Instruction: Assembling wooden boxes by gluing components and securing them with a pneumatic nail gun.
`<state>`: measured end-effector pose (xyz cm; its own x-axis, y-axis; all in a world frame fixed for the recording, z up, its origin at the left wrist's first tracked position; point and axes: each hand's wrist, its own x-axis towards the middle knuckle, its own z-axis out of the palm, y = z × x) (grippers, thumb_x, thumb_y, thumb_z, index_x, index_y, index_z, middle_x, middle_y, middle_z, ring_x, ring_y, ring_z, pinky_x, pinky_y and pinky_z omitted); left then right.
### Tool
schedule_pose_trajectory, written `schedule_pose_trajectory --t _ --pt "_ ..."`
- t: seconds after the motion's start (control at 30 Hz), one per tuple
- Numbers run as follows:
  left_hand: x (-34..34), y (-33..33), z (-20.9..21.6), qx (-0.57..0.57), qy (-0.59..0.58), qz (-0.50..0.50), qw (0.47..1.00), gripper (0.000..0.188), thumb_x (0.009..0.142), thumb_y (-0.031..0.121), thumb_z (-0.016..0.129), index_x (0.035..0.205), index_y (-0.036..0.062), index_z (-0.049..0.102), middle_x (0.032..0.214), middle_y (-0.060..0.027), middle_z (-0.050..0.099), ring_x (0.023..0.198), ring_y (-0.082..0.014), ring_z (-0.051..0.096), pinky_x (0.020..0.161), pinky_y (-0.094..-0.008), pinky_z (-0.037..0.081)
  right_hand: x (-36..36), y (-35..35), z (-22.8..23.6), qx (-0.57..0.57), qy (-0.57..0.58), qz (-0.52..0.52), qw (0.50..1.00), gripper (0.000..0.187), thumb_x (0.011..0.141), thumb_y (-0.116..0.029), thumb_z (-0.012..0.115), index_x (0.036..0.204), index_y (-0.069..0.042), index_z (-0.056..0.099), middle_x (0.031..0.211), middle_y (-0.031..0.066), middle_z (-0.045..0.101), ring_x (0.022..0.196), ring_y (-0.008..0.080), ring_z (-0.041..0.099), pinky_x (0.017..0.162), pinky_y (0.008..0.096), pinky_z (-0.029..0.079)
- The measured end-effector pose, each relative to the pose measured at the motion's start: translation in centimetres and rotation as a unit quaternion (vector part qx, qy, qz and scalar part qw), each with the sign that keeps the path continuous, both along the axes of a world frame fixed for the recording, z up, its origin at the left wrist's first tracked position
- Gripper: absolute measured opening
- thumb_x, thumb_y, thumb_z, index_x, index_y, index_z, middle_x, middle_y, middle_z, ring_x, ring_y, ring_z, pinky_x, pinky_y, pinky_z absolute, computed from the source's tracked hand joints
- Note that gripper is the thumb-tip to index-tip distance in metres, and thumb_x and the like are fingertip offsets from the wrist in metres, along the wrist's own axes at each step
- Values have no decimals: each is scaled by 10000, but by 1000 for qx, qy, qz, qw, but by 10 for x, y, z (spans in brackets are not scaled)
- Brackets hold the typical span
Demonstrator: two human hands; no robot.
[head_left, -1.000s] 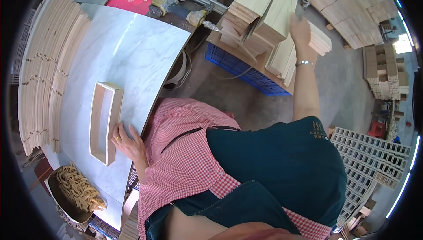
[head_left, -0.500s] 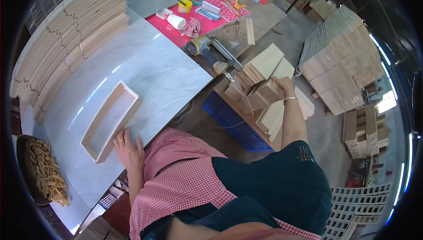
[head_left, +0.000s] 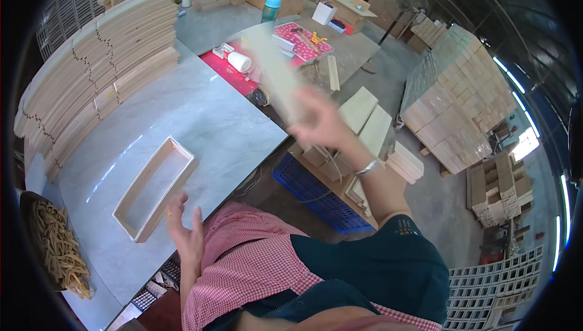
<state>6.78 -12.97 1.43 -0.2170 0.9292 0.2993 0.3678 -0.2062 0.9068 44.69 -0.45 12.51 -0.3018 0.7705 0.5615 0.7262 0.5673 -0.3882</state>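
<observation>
On the grey marbled table lies a narrow wooden frame point(head_left: 138, 225), its long sides running away from me. My left hand point(head_left: 186, 229) is beside the frame's near right side, fingers apart and holding nothing. In mid-air over the table's right corner, my right hand point(head_left: 319, 118) grips one end of a thin pale wooden board point(head_left: 272, 67). Both hand and board are smeared by motion. Below that arm, more wooden boards point(head_left: 358, 109) stand in stacks above a blue plastic crate point(head_left: 316, 188).
Tall stacks of wooden strips point(head_left: 115, 58) line the table's far left. A bowl of tan bands point(head_left: 54, 246) sits at the near left. Beyond the board are a white cup point(head_left: 238, 62), a blue-lidded bottle point(head_left: 270, 9) and a red mat point(head_left: 228, 76). Wrapped pallet boxes point(head_left: 455, 100) stand right.
My right hand has come up and left from the board stacks, carrying a board. My left hand has lifted off the frame's edge. The view has shifted a little.
</observation>
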Motion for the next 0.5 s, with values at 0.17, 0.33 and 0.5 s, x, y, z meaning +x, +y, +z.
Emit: schedule_pose_trajectory --t 0.17,0.33,0.5 --pt "-32 -5 49 -92 -569 -41 816 449 1033 219 572 1424 11 493 1352 -161 576 1196 -283 618 1013 -427 506 -133 4 -25 6 -98 356 929 665 593 -267 827 1211 -122 632 1418 196 479 1144 382 599 957 457 510" --pt "-81 -51 11 -23 -545 29 838 459 1061 199 538 1429 -61 451 1349 -224 592 1181 -271 645 1025 -369 548 -190 14 -33 -17 -148 428 891 758 586 -295 887 1278 -116 637 1524 229 404 1278 389 519 1097 498 379" --pt "-83 -68 8 -6 -559 88 825 454 1066 191 533 1425 -75 451 1344 -223 602 1181 -265 649 1035 -359 550 -215 31 -37 13 -222 383 896 798 568 -408 923 1261 -127 643 1382 179 494 1217 365 533 1091 502 359"
